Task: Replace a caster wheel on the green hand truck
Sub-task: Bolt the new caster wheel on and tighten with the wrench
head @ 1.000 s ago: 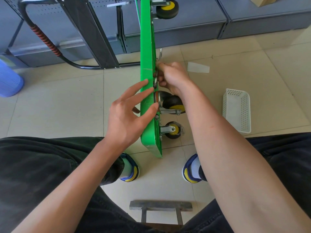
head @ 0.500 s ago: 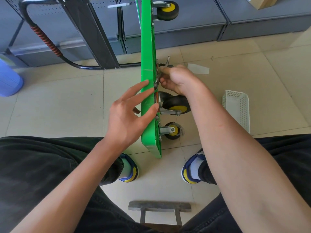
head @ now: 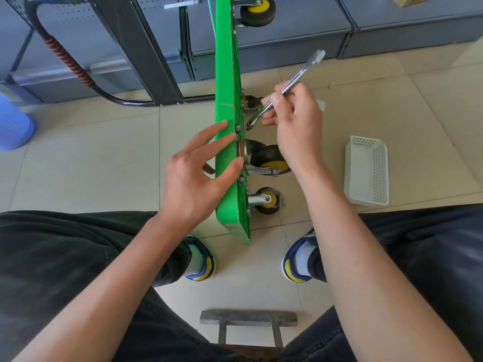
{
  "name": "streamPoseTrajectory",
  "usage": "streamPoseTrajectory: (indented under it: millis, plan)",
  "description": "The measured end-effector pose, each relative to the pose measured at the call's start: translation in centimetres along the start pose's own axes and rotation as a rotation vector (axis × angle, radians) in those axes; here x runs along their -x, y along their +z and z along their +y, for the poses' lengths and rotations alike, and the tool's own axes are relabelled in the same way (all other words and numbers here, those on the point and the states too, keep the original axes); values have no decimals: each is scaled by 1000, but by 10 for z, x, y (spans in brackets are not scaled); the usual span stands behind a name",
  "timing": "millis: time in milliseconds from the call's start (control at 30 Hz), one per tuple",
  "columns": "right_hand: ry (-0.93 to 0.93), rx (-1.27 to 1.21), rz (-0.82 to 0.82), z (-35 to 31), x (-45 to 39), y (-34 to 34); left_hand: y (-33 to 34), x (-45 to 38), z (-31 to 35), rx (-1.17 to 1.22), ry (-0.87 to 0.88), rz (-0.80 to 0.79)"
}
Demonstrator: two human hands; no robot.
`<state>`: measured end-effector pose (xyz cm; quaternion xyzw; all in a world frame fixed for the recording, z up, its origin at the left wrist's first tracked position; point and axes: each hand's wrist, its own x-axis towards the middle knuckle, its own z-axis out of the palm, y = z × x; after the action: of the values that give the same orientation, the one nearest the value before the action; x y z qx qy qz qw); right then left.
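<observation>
From the head camera, the green truck [head: 226, 74] stands on its edge on the tiled floor between the person's feet, wheel side facing right. The left hand [head: 194, 176] is open, fingers spread, steadying the deck edge beside the caster [head: 264, 159]. The right hand [head: 298, 121] grips a wrench [head: 290, 82] by mid-shaft, its jaw just off a bolt [head: 237, 128] above that caster's plate. The caster sits against the deck, so I judge the bolts are being worked and the swap is unfinished. A white basket [head: 366, 169] lies on the floor to the right
</observation>
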<state>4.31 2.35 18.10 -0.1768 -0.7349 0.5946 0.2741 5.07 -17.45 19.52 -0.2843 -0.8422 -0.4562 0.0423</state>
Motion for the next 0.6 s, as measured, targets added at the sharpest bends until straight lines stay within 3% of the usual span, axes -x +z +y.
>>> streamPoseTrajectory:
  millis: [333, 600]
  plan:
    - [-325, 94, 67, -2, 57, 3, 0, 1, 1, 7, -5, 6]
    - [-407, 185, 9, 1, 70, 3, 0, 1, 0, 4, -5, 6]
